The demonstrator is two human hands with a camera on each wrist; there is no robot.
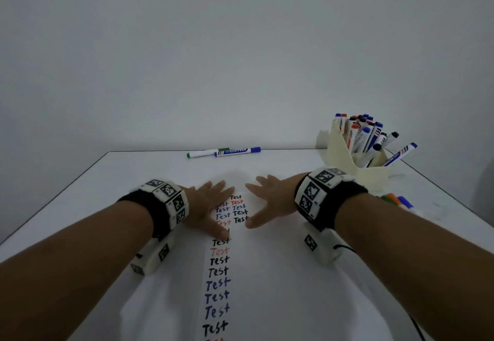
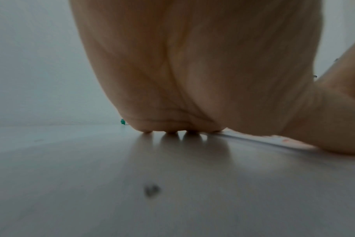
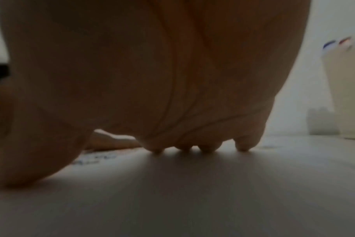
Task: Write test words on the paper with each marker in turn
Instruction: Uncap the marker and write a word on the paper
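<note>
While both palms press flat with fingers spread and straight, the left hand (image 1: 205,207) and the right hand (image 1: 270,201) lie on the paper (image 1: 267,287), one on either side of its upper columns of words, and neither holds a marker. That paper is a white sheet running from the near edge of the table (image 1: 120,180) toward its middle, with a column of "Test" words (image 1: 217,284) in black, red and blue down its length; the left thumb covers part of the upper words, and the right thumb tip lies just beside the second column. From the left wrist view the fingertips (image 2: 170,132) touch the surface, and the edge of the paper shows beside the thumb; the right wrist view shows its fingertips (image 3: 242,148) down as well, with blurred writing near the thumb. Two markers lie well beyond the hands at the far edge of the table: a green marker (image 1: 205,152) and a blue marker (image 1: 238,151), touching end to side. Near the far right corner stands a cream holder (image 1: 344,151) crowded with markers (image 1: 366,132), close behind the right wrist. More loose markers (image 1: 395,200), orange, green and blue, lie by the right edge, partly hidden by the right wristband (image 1: 328,199).
</note>
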